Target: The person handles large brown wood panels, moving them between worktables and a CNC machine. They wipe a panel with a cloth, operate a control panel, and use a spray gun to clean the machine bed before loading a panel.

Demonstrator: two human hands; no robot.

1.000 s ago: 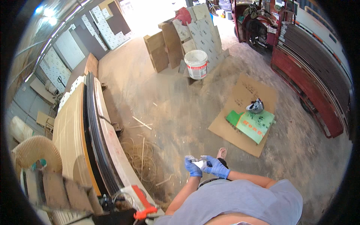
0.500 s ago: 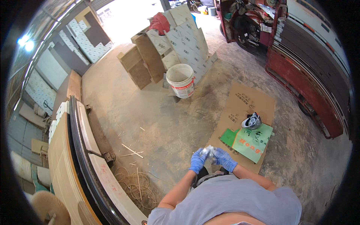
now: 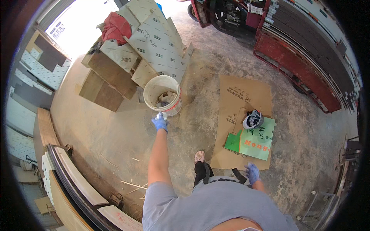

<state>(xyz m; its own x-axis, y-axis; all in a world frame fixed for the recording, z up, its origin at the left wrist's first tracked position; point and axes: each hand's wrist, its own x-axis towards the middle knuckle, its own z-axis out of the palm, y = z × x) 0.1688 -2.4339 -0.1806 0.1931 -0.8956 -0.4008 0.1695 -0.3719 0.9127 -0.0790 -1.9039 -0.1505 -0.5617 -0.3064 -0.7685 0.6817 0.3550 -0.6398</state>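
Dusty concrete floor (image 3: 192, 133) is spread across the whole workshop, brightly lit from the doorway at the upper left. Right at the middle of it, the left hand (image 3: 159, 123), gloved in blue, is held out at arm's length, its fingers closed around a small whitish wad (image 3: 163, 115); the wad's exact shape is blurred. It is held just beside the near wall of a white bucket (image 3: 174, 109), and whether the bucket is touched cannot be told. Brownish and grey scraps (image 3: 166, 98) are seen down inside the bucket.

Over on the other side, the right hand (image 3: 252, 173), gloved too, is held low near the waist, fingers loosely opened and nothing gripped. It is placed close to a black strap (image 3: 239, 176) and by the near edge of a flattened cardboard sheet (image 3: 230, 101). On that cardboard a light green sheet (image 3: 256, 145) is laid, with a grey helmet (image 3: 250, 123) set upside down at its upper edge.

Farther out, behind the bucket, printed white panels (image 3: 158, 52) are stacked on a slant, topped by a red cloth (image 3: 116, 29). At the upper right a red cargo vehicle (image 3: 289, 63) is loaded with dark boards (image 3: 308, 42). At the lower left thin wooden sticks (image 3: 133, 185) are scattered beside long stacked boards (image 3: 79, 173).
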